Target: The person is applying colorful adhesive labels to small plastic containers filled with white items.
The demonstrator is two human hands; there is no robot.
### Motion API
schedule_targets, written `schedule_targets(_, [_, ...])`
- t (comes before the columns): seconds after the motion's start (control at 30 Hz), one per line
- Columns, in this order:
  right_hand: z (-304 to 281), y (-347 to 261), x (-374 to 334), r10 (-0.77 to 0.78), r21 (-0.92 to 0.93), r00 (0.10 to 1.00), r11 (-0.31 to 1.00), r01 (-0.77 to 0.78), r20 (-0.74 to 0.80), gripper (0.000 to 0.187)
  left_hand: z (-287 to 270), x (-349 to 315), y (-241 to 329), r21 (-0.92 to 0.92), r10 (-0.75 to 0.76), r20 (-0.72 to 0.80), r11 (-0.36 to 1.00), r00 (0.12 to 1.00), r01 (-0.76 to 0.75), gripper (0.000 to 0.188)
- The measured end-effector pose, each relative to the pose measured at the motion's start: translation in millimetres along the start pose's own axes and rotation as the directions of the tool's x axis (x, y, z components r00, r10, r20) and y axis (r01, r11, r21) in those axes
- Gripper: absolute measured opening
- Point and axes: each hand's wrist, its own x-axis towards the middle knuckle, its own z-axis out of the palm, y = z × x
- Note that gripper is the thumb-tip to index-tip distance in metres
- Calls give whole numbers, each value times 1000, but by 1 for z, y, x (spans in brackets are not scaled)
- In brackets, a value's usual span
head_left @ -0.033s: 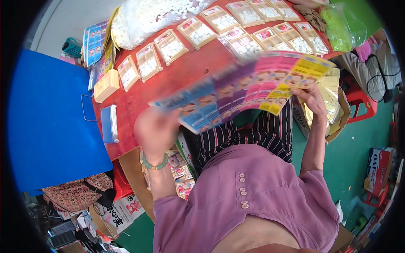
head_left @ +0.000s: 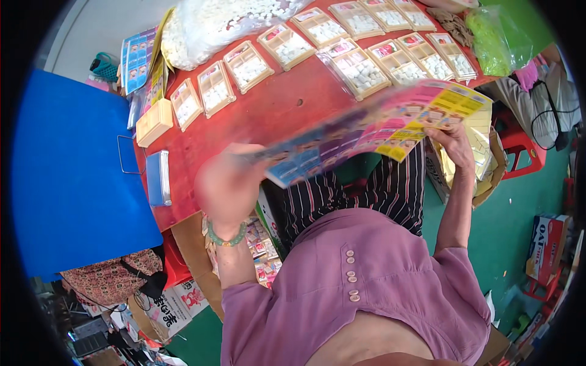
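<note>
A long printed card sheet (head_left: pixel 366 131) spans the space between my hands above my lap. Blue, purple, pink and yellow panels with small pictures run along it. My right hand (head_left: pixel 453 141) pinches its yellow end, thumb on the lower edge. At the blue end is my left hand (head_left: pixel 229 189), blurred, its fingers closed at the sheet's edge; the fingertips are hard to make out. Behind the sheet, on the red table (head_left: pixel 268 113), compartment trays (head_left: pixel 247 66) stand in rows, holding white pieces and small pink packets.
A clear bag of white pieces (head_left: pixel 229 27) lies at the back. At left are stacked cream trays (head_left: pixel 154 124), a blue-edged stack (head_left: pixel 158 178) and a blue panel (head_left: pixel 85 177). Open cartons stand beside my legs, one with yellow sheets (head_left: pixel 479 146). A red stool (head_left: pixel 519 149) is at right.
The blue end of the sheet has tilted and now shows darker and narrower. My left hand has shifted slightly at that end; my right hand keeps its pinch.
</note>
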Motion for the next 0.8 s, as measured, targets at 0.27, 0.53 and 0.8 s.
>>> schedule_targets(0.27, [-10,34,0,10,19,969,1000,-5,-247,26,51,-23,-19,-111,106,197,990,975,-86,21])
schedule_targets(0.53, [-17,74,7,43,185,992,983,-20,-121,31,92,-89,-30,-226,-261,432,895,863,384,5])
schedule_targets(0.8, [-64,114,27,155,-78,987,985,-152,35,28,98,-120,-74,-395,-467,591,544,658,741,24])
